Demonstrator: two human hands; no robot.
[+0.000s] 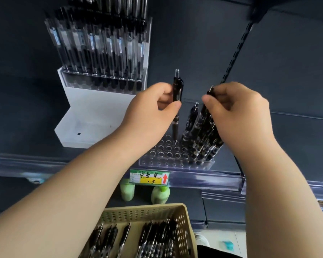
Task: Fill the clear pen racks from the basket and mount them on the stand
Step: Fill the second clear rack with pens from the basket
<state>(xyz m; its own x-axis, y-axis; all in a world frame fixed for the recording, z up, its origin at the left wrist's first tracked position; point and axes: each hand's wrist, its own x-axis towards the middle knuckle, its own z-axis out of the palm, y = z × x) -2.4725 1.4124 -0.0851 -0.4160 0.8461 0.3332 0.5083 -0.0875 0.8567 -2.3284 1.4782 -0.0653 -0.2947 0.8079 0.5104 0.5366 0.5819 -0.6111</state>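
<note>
Filling is in hand: the left hand (153, 108) pinches a pen (177, 88) upright, tip at an empty hole of the clear rack (166, 157) on the shelf (222, 175). The right hand (239, 107) pinches a standing pen (204, 111) by its top. Next, lower the left one straight; the basket (184, 226) holds more.

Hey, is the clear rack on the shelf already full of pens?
No, the clear rack holds pens only on its right side; the rest stands empty.
</note>
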